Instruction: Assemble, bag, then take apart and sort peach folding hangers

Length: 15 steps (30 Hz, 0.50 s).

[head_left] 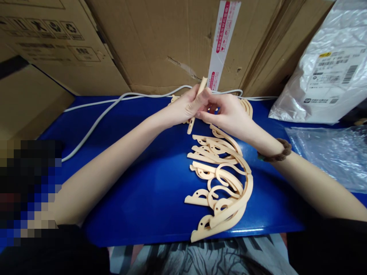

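Note:
My left hand (186,105) is closed around a narrow beige plastic hanger piece (202,84), which slants upright with its ends sticking out above and below the fingers. My right hand (225,112) meets it from the right, thumb and fingers bent in a pinch at the middle of the same piece; the exact contact is hidden behind the left thumb. Below the hands, several beige hanger pieces (246,187) with curved arms and hooks lie overlapped in a row on the blue table (137,191). More beige pieces (248,107) lie partly hidden behind both hands.
Cardboard boxes (160,46) stand along the back and left. A white cable (114,100) runs across the table's rear and left side. At the right are a white mailing bag (323,76) and a clear plastic bag (332,152). The table's front edge is close to my body.

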Tool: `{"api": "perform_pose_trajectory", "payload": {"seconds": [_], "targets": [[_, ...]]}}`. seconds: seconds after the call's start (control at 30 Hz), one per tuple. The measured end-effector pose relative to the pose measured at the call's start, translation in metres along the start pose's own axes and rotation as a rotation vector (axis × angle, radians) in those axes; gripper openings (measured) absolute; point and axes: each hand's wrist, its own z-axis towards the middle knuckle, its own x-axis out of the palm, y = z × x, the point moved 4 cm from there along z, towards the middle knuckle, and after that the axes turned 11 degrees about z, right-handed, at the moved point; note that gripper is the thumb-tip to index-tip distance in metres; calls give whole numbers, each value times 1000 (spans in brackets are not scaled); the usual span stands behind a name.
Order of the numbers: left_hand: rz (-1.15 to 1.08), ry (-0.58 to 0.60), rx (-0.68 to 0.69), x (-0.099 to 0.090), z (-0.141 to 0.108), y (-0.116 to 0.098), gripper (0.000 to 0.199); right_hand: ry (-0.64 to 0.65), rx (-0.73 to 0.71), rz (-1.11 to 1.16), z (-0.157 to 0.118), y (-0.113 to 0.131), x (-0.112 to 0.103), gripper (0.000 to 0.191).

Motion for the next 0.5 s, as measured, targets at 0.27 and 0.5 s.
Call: {"api": "perform_pose_trajectory", "payload": {"seconds": [0.27,0.5], "targets": [[-73,-63,-161,-6,-1,-4,39,-37,8,-64,-4,2,6,14],[-65,-170,-232,-21,2,-3,42,-297,112,-291,0,-4,-28,25]]}}
